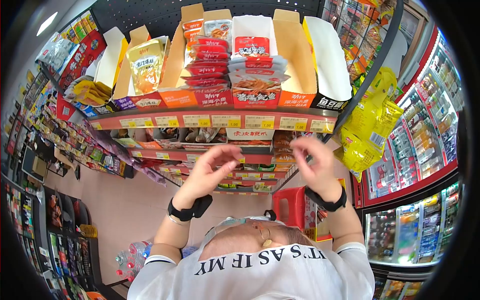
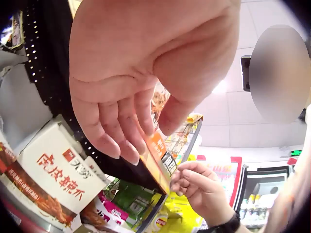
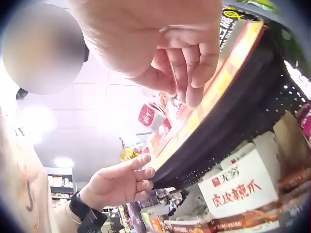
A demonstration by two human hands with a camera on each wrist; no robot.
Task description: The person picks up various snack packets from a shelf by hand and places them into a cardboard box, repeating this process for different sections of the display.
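Note:
My left hand point(image 1: 211, 172) is raised in front of the lower shelves, its fingers loosely bent and nothing between them. To its right my right hand point(image 1: 317, 167) hovers at a similar height, slightly blurred, also holding nothing. Above both hands runs the top shelf's price rail point(image 1: 215, 121). Red snack packets point(image 1: 207, 67) and packs of fish snacks point(image 1: 256, 85) stand in display boxes on that shelf. A gold pouch point(image 1: 145, 65) leans in a box at the left. Below the top shelf, a white box with red lettering point(image 2: 60, 170) shows in the left wrist view.
Yellow snack bags point(image 1: 367, 125) hang at the shelf's right end. A red plastic stool point(image 1: 290, 205) stands below my right hand. Drink fridges point(image 1: 415, 145) line the right side. Bottles point(image 1: 132, 257) stand on the floor at the lower left.

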